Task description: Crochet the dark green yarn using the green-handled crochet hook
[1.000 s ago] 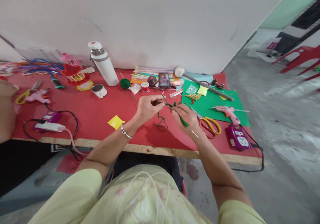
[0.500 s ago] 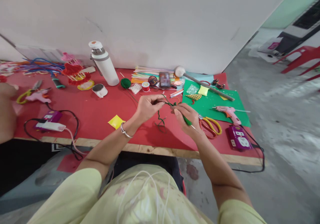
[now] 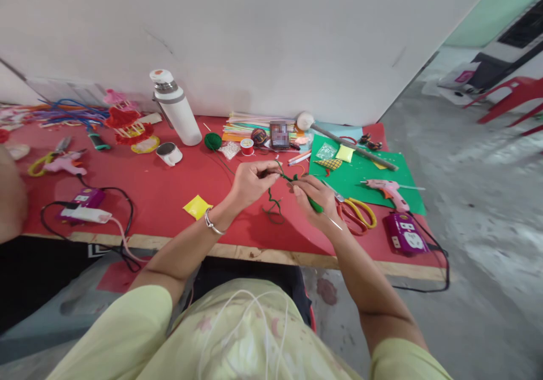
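While the green yarn (image 3: 275, 200) was held between both hands just above the red tabletop (image 3: 169, 193), little had been altered: the left hand (image 3: 250, 181) was kept pinched on the strand, and the right hand (image 3: 318, 198), closed on a green-handled hook (image 3: 314, 203), had been tilted slightly, so that the metal tip was swung outward. Two were counted of the glue gun (image 3: 387, 190) and of the yellow scissors (image 3: 358, 213), but one flask (image 3: 176, 108) and one yarn ball (image 3: 212, 141).

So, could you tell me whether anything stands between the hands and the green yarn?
Nothing visible does: the left hand pinches the green yarn directly, and the right hand holds a green-handled hook right at it, above the red table.
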### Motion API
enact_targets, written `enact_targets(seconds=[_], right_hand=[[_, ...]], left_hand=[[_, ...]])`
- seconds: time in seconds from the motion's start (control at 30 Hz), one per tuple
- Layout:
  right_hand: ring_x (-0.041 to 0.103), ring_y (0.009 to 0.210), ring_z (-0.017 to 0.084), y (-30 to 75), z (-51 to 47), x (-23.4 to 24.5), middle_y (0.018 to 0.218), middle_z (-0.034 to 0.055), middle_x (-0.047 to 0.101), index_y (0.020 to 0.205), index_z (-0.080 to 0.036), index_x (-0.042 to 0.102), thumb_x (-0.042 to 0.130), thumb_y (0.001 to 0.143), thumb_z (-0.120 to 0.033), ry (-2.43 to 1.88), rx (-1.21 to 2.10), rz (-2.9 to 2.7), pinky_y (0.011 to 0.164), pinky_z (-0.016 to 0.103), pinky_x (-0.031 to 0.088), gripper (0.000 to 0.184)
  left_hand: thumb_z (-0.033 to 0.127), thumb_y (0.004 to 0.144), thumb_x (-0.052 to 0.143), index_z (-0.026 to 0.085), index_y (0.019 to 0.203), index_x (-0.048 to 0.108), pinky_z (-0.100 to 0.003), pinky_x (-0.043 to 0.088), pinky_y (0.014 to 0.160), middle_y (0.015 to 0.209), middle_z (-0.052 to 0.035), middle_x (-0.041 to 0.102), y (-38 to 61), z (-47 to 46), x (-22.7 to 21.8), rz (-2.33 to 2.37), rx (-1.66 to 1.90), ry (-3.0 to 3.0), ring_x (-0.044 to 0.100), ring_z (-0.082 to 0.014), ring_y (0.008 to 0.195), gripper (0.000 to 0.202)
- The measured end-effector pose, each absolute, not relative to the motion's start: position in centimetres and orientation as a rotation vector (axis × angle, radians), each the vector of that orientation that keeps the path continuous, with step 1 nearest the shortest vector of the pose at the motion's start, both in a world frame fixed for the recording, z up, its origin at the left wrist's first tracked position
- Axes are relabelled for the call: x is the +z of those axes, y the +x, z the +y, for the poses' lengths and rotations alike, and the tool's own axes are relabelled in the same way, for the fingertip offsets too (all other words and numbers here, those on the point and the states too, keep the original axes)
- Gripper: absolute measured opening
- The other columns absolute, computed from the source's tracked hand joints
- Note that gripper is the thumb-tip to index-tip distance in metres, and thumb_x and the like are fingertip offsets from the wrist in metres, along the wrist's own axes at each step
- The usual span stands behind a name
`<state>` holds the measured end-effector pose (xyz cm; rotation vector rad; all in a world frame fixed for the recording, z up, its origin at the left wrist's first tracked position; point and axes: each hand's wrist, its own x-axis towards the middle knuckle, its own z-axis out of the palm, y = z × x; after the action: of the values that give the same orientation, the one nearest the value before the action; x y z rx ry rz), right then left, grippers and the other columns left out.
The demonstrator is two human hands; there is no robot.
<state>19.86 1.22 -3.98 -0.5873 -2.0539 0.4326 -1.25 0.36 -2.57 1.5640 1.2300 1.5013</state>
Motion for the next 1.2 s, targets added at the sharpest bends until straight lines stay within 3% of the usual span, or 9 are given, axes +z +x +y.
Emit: enact_targets(seconds=[0.53, 0.87, 1.03, 1.2], right_hand=[[0.071, 0.089, 0.020, 20.2, 1.6, -4.9, 0.101, 0.0099, 0.074, 0.116, -0.020, 0.072, 0.057, 0.104, -0.019, -0.539, 0.303, -2.086, 0.078, 0.034, 0.058, 0.020], [0.068, 0.077, 0.017, 19.2, 1.1, -4.9, 0.084, 0.0055, 0.072, 0.095, -0.021, 0.076, 0.051, 0.108, -0.033, -0.705, 0.775, -1.866, 0.069, 0.032, 0.055, 0.031], [0.069, 0.081, 0.019, 19.3, 1.2, -5.9, 0.094, 0.0084, 0.072, 0.114, -0.021, 0.073, 0.056, 0.105, -0.025, -0.591, 0.390, -1.967, 0.070, 0.033, 0.056, 0.020], [0.069, 0.088, 0.023, 20.0, 1.6, -6.0, 0.102, 0.0126, 0.072, 0.136, -0.019, 0.062, 0.060, 0.100, -0.016, -0.459, -0.074, -2.094, 0.075, 0.036, 0.060, 0.036]], left_hand=[[0.024, 0.075, 0.073, 0.018, 0.082, 0.082, -0.026, 0.052, 0.067, 0.075, -0.0023, 0.076, -0.8, 0.2, -2.6, 1.231, 1.500, 1.551, 0.067, -0.0152, 0.070, 0.013], [0.017, 0.074, 0.072, 0.019, 0.089, 0.084, -0.023, 0.049, 0.060, 0.078, -0.0023, 0.078, 0.1, -0.7, -2.0, 1.357, 1.592, 1.575, 0.063, -0.0122, 0.064, 0.019], [0.017, 0.074, 0.076, 0.019, 0.086, 0.083, -0.024, 0.050, 0.062, 0.076, -0.0013, 0.075, 0.6, -1.2, -2.0, 1.273, 1.630, 1.446, 0.063, -0.0118, 0.066, 0.015], [0.026, 0.077, 0.082, 0.021, 0.090, 0.085, -0.024, 0.050, 0.062, 0.082, -0.0023, 0.077, 1.0, -1.8, -1.9, 1.129, 1.697, 1.175, 0.062, -0.0105, 0.066, 0.015]])
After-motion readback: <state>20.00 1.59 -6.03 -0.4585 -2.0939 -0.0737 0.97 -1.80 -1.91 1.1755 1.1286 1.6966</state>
